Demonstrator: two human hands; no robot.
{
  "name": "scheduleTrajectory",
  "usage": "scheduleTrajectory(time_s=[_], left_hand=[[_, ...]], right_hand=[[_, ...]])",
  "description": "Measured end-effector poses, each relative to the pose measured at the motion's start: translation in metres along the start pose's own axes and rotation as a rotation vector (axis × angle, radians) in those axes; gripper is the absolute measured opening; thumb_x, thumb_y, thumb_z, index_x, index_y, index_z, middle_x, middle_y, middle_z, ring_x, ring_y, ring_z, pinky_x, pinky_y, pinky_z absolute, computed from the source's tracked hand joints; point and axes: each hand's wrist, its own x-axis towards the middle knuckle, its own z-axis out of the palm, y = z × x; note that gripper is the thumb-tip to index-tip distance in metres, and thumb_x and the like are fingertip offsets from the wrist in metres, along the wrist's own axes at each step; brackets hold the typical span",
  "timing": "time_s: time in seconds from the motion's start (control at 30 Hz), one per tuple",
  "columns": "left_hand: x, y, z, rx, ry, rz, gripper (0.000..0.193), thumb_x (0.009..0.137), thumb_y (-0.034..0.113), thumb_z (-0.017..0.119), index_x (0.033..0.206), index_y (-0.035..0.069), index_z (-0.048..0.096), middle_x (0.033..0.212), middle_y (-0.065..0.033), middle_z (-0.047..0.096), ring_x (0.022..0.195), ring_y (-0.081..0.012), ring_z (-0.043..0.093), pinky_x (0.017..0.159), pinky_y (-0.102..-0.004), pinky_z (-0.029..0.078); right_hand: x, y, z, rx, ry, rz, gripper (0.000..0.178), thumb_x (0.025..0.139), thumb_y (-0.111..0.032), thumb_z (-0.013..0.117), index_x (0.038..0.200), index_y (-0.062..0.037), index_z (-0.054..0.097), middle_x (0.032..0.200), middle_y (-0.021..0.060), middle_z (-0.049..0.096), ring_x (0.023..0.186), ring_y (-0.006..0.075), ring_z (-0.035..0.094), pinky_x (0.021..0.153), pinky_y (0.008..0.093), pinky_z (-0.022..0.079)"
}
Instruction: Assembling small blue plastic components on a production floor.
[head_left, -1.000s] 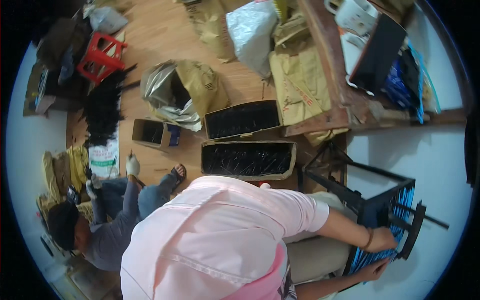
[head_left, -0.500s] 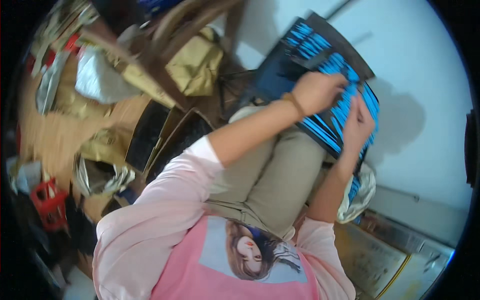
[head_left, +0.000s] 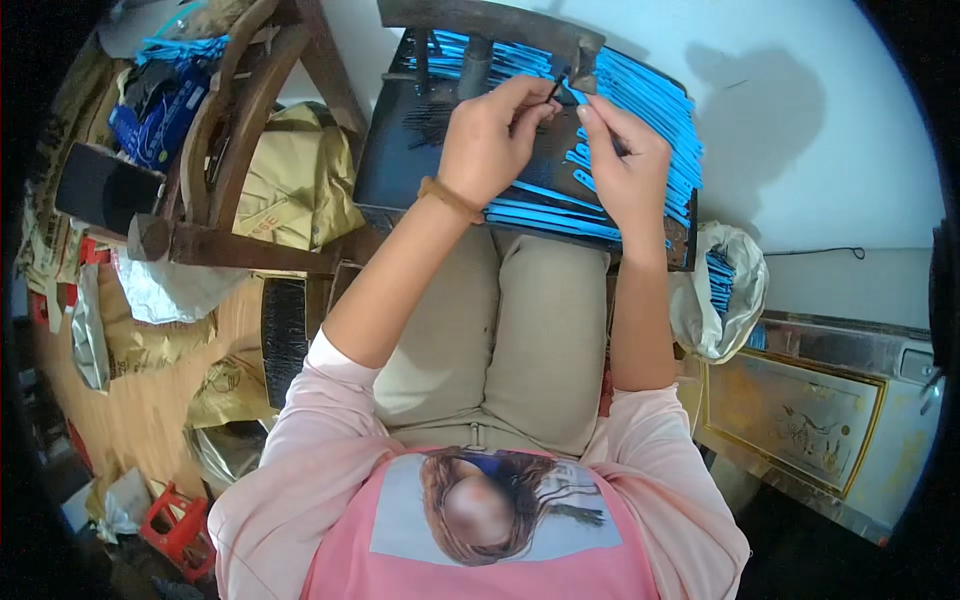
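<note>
A dark tabletop (head_left: 400,172) stands before my knees. At its far edge is a dark metal press-like tool (head_left: 478,62), a long bar with a small head (head_left: 582,72) at its right end. My left hand (head_left: 492,130) pinches a thin black piece (head_left: 556,88) just left of that head. My right hand (head_left: 632,165) is closed at the fingertips on a thin blue strip (head_left: 575,95), its end near the black piece. Many more blue strips (head_left: 650,105) lie in a pile right of and behind my right hand. Small thin black pieces (head_left: 428,122) are heaped left of my left hand.
More blue strips (head_left: 550,215) lie along the near edge. A white sack (head_left: 695,318) holding blue strips stands at the right, by a gold-framed panel (head_left: 790,425). Leftward are a wooden chair (head_left: 250,255), a yellowish sack (head_left: 290,185) and a red stool (head_left: 178,530).
The view has swung, so the tabletop now sits squarely ahead. My hands have moved from over the strips to the tool's head, and the black piece now shows in my left fingers.
</note>
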Motion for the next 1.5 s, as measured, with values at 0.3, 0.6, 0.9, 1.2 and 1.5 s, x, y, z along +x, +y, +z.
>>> scheduleTrajectory(time_s=[0.3, 0.6, 0.9, 1.2, 1.5], left_hand=[[0.003, -0.007, 0.001, -0.027, 0.019, 0.015, 0.015, 0.089, -0.003, 0.066, 0.103, 0.0, 0.066, 0.09, -0.0131, 0.075, 0.086, -0.0238, 0.075, 0.071, -0.0308, 0.059], [0.003, -0.007, -0.003, -0.059, 0.004, -0.047, 0.016, 0.09, -0.003, 0.066, 0.107, -0.003, 0.066, 0.095, -0.0137, 0.076, 0.09, -0.0203, 0.075, 0.077, -0.0283, 0.059], [-0.007, 0.019, -0.026, -0.101, -0.087, -0.24, 0.011, 0.09, -0.002, 0.07, 0.1, -0.006, 0.068, 0.092, -0.0091, 0.074, 0.087, -0.0101, 0.069, 0.078, -0.0248, 0.055], [-0.019, 0.047, -0.077, 0.35, -0.385, -0.309, 0.017, 0.084, 0.002, 0.074, 0.099, -0.003, 0.071, 0.087, -0.0154, 0.073, 0.077, -0.0206, 0.072, 0.069, -0.0298, 0.053], [-0.014, 0.042, -0.062, 0.521, -0.378, 0.015, 0.024, 0.081, 0.0, 0.073, 0.105, 0.001, 0.071, 0.1, -0.0135, 0.073, 0.091, -0.0284, 0.07, 0.077, -0.0354, 0.053]], right_hand=[[0.006, -0.002, 0.0, -0.007, 0.018, -0.077, 0.019, 0.088, -0.011, 0.073, 0.103, 0.0013, 0.074, 0.084, 0.0175, 0.072, 0.069, 0.0219, 0.069, 0.063, 0.0298, 0.051], [0.007, 0.003, 0.003, 0.0, 0.0, -0.089, 0.02, 0.09, -0.017, 0.071, 0.102, -0.0019, 0.075, 0.079, 0.0165, 0.07, 0.064, 0.0271, 0.065, 0.059, 0.0335, 0.049], [-0.012, -0.016, 0.012, -0.03, 0.044, -0.189, 0.022, 0.084, -0.009, 0.074, 0.106, -0.0069, 0.076, 0.078, 0.0102, 0.066, 0.071, 0.0249, 0.062, 0.062, 0.0332, 0.048], [-0.031, -0.017, 0.014, -0.28, -0.207, -0.189, 0.011, 0.083, -0.021, 0.072, 0.091, -0.0165, 0.076, 0.074, 0.0049, 0.063, 0.08, 0.0268, 0.059, 0.064, 0.0379, 0.051], [-0.045, -0.014, 0.022, -0.359, -0.295, -0.221, 0.01, 0.082, -0.019, 0.073, 0.09, -0.0138, 0.077, 0.075, 0.0064, 0.059, 0.081, 0.0293, 0.057, 0.073, 0.0411, 0.046]])
